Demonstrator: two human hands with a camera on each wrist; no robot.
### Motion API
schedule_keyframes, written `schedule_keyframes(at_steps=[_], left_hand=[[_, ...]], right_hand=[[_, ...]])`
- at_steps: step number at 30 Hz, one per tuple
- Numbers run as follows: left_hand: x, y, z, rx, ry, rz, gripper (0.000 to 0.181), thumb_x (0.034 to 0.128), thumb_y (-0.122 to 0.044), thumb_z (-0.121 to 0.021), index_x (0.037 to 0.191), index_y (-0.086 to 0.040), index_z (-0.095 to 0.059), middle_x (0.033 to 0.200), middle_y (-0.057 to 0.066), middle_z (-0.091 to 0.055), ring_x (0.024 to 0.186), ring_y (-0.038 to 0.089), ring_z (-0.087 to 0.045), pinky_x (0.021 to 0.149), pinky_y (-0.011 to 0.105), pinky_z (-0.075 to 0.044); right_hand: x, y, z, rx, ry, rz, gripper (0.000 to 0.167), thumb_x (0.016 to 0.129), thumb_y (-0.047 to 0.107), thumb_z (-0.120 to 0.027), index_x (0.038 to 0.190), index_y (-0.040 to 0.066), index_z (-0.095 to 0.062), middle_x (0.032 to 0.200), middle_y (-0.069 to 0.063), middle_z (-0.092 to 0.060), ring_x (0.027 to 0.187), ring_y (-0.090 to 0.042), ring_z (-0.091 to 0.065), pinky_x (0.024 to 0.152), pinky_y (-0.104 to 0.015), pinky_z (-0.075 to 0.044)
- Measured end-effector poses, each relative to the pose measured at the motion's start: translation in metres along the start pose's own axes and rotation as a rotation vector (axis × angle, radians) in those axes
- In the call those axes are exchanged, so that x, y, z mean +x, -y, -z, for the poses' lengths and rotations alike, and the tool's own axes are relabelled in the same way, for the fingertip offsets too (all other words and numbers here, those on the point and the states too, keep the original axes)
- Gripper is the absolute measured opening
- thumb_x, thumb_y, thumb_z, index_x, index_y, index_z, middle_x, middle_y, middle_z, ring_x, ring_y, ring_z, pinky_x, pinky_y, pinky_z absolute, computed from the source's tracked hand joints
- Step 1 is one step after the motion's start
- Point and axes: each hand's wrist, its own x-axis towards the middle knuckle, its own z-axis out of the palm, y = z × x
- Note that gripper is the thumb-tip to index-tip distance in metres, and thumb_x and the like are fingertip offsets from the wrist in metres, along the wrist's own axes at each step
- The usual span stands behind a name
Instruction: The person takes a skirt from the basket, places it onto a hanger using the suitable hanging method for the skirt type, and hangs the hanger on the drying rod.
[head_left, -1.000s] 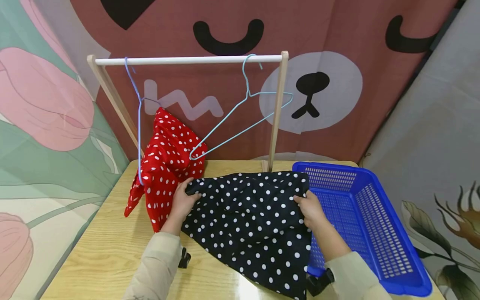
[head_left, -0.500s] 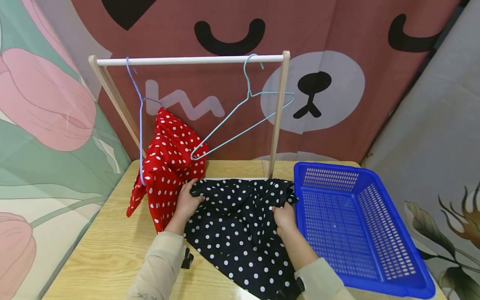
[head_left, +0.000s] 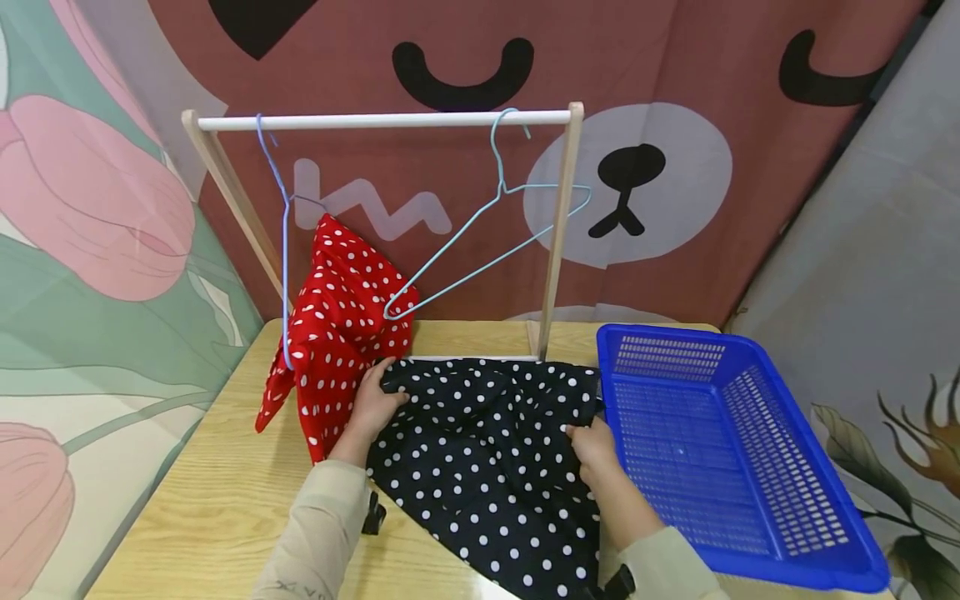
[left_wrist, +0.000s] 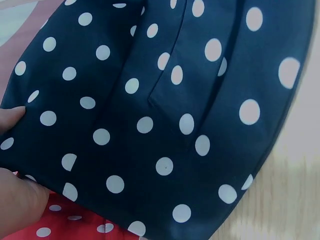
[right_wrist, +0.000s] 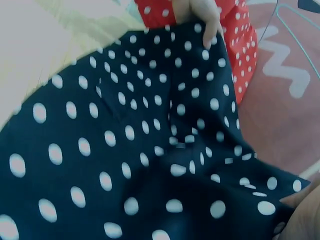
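A black cloth with white dots [head_left: 487,467] lies spread over the table front, its surface wrinkled. My left hand [head_left: 372,406] pinches its upper left corner; in the left wrist view the thumb and a finger [left_wrist: 11,118] hold that edge. At the cloth's right edge my right hand [head_left: 597,450] grips the fabric, fingers curled; the right wrist view shows only part of this hand [right_wrist: 306,217] beside a folded corner. Just behind my left hand hangs a red dotted cloth [head_left: 337,325] on a purple-blue hanger [head_left: 285,250].
A light blue hanger [head_left: 450,242] hangs tilted from the white rod [head_left: 382,122] of a wooden-sided rack [head_left: 561,217]. To the right stands a blue plastic basket [head_left: 817,433] with nothing in it. The wooden table [head_left: 172,500] shows at the left.
My right hand has drawn the cloth's right side inward and down from the basket, then shifted slightly back right. My left hand has stayed nearly still. The upper right corner, bunched earlier, lies flatter.
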Motion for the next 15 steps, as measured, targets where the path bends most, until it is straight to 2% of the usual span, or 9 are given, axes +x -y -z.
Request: schedule_keyframes(at_steps=[5,10,15], left_hand=[[-0.001,0.002,0.001,0.004,0.002,0.027,0.066,0.076,0.002,-0.054,0.134,-0.009,-0.025,0.133,0.015,-0.02,0.115,0.033,-0.024,0.094,0.049,-0.025],[0.0,0.003,0.001,0.012,-0.023,0.055,0.067,0.077,0.002,-0.054,0.134,-0.008,-0.021,0.134,0.017,-0.021,0.118,0.032,-0.023,0.096,0.05,-0.019],[0.001,0.007,-0.001,0.031,-0.089,0.037,0.075,0.0766,0.0,-0.057,0.135,-0.006,-0.011,0.134,0.017,-0.02,0.12,0.032,-0.02,0.098,0.049,-0.016]], right_hand=[[0.0,-0.004,0.018,-0.103,0.009,0.025,0.035,0.08,-0.004,-0.046,0.112,-0.016,-0.04,0.096,-0.026,-0.049,0.084,-0.033,-0.047,0.067,-0.036,-0.039],[-0.001,-0.016,0.019,-0.181,-0.093,0.08,0.034,0.077,-0.005,-0.048,0.108,-0.017,-0.041,0.101,-0.032,-0.047,0.09,-0.042,-0.045,0.074,-0.046,-0.038],[0.003,-0.04,0.01,-0.136,-0.2,0.062,0.031,0.077,-0.002,-0.051,0.102,-0.017,-0.041,0.1,-0.034,-0.046,0.091,-0.045,-0.044,0.079,-0.05,-0.034]])
